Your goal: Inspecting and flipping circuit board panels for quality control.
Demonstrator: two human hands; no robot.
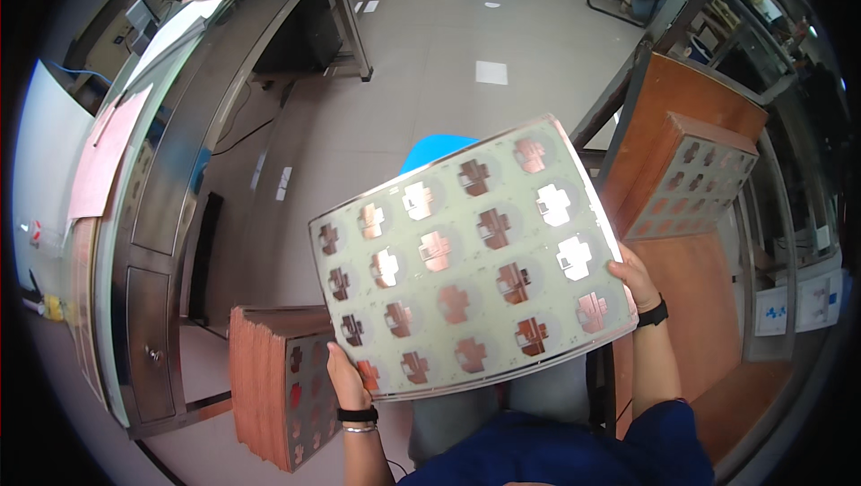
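Pale floor tiles (359,136) run between a metal counter (170,195) on the person's left and a brown rack (682,293) on the right, where a stack of copper-edged panels (691,172) leans. From where I stand, both hands are closed on one pale green panel (462,266) above the lap, the left hand (348,377) at its lower left corner, the right hand (636,278) on its right edge. Another stack (258,387) stands just beside the left hand.
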